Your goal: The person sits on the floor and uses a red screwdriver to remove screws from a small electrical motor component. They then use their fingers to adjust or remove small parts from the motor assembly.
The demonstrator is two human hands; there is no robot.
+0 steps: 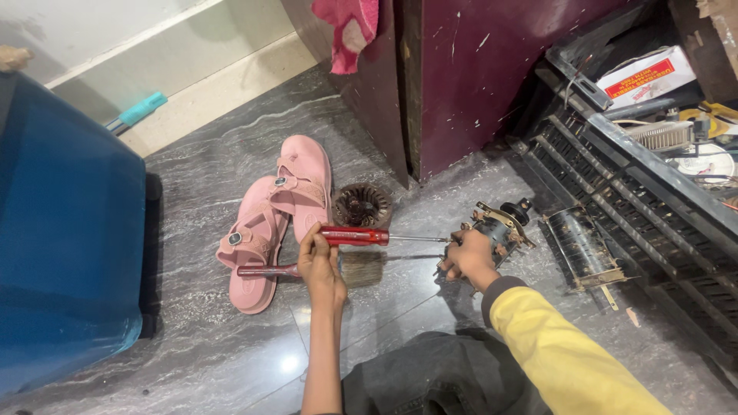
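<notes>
Left hand [319, 261] gripping red-handled screwdriver [355, 236], its tip at small motor part [496, 228] held by right hand [469, 260] in yellow sleeve, brush [338, 269] lying beneath on grey floor [200, 330], pink sandals [273, 215] beside, blue bin [65, 230] at left

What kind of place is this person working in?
Probably a home floor used as a repair spot: pink sandals lie on grey stone tiles while the left hand drives a red-handled screwdriver into a small electrical part.
</notes>
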